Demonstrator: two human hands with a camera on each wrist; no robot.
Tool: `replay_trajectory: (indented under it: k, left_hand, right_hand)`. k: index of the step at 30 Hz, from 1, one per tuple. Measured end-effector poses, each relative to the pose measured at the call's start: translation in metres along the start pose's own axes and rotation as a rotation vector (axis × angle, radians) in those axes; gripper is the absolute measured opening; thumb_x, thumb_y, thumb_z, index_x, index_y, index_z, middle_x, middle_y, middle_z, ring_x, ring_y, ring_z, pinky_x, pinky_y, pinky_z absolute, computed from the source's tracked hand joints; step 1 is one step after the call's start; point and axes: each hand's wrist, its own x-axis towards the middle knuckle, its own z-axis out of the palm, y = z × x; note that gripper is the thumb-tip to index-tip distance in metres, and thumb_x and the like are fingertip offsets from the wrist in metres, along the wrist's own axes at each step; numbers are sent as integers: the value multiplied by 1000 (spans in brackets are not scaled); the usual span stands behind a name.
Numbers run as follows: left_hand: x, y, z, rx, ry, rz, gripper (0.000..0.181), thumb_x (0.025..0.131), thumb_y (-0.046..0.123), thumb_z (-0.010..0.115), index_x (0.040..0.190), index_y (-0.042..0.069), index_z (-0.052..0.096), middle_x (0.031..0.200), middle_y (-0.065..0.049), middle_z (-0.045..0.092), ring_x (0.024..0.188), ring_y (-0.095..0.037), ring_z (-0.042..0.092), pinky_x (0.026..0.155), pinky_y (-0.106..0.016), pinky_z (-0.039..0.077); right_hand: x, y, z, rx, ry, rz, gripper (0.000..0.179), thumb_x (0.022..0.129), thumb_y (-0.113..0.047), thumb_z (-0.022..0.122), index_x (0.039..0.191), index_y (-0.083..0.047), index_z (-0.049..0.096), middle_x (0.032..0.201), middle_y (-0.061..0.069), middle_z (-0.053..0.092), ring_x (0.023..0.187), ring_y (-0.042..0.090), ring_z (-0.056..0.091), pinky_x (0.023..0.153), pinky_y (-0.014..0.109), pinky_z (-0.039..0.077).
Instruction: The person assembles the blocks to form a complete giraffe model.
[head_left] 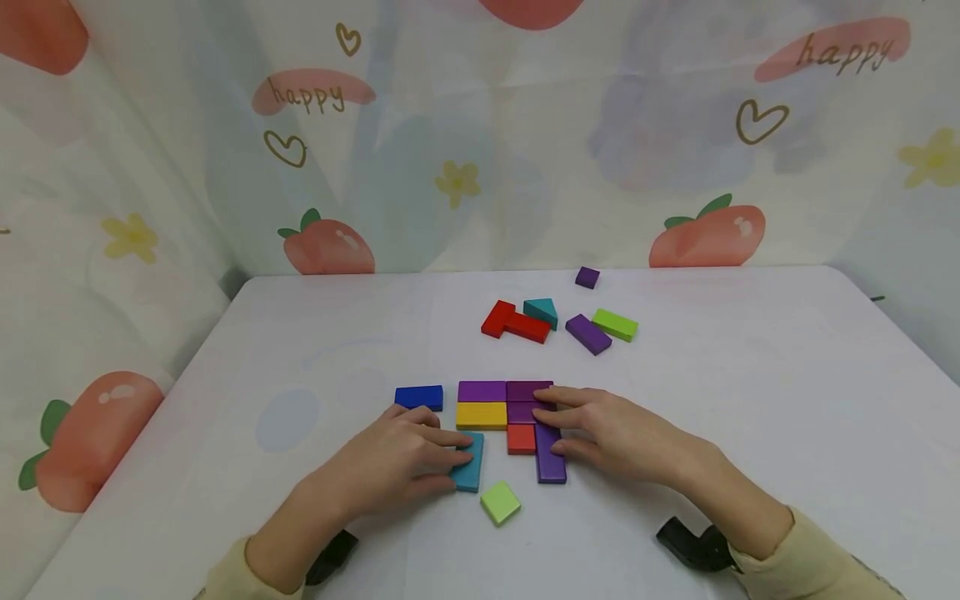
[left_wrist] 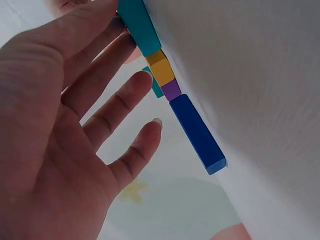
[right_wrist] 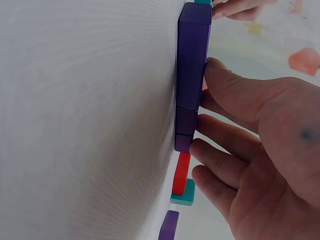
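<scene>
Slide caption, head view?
Left grip touches a teal rectangular block; right grip touches purple blocks beside a red square block.

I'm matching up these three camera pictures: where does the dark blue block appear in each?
Head: the dark blue block sits left of centre, below mid-height, just beyond the left hand.
Left wrist: right of centre, slanting down to the right.
Right wrist: not in it.
Landmark shared by head and left wrist: the yellow block, up-left of the blue one in the wrist view.

On the table [head_left: 750, 358], scattered blocks [head_left: 528, 327] lie behind the joined blocks [head_left: 482, 416], a single block [head_left: 500, 503] before them.
</scene>
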Motion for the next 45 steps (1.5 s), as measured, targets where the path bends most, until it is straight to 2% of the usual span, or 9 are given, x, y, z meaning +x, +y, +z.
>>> replay_trajectory:
  k: [9, 15, 23, 37, 45]
  left_hand:
    - [0, 1, 2, 75, 24, 6, 37, 95, 39, 71, 129, 24, 72, 128, 13, 67, 111, -16, 58, 92, -39, 48]
    - [2, 1, 2, 76, 29, -19, 37, 96, 39, 70, 129, 23, 72, 128, 12, 67, 109, -15, 58, 93, -39, 49]
    - [4, 1, 3, 80, 27, -20, 37, 96, 40, 70, 129, 23, 72, 127, 11, 68, 111, -15, 60, 93, -39, 49]
    - [4, 2, 2, 62, 12, -34, 42, 95, 42, 71, 132, 22, 70, 130, 8, 67, 118, -17, 59, 99, -44, 49]
    - [5, 6, 3, -5, 59, -11, 43, 91, 44, 75, 127, 21, 73, 123, 8, 69, 115, -15, 58, 100, -44, 49]
  right_hand:
    - [1, 0, 0, -4, 2, -2, 49, 94, -21, 74, 140, -8, 62, 148, 14, 51, 134, 36, 50, 100, 48, 48]
    - [0, 0, 0, -8, 7, 1, 48, 95, -21, 73, 140, -8, 62, 149, 13, 50, 134, 36, 49, 100, 48, 48]
    - [0, 1, 2, -4, 9, -5, 49, 95, -22, 73, 140, -8, 62, 149, 13, 50, 134, 36, 49, 101, 48, 47]
    - [0, 1, 1, 1, -3, 5, 49, 95, -22, 73, 140, -9, 61, 149, 13, 50, 134, 36, 49, 101, 48, 48]
    - [0, 1, 1, -4, -5, 8, 49, 95, -22, 73, 141, -9, 61, 149, 13, 50, 135, 36, 48, 100, 48, 48]
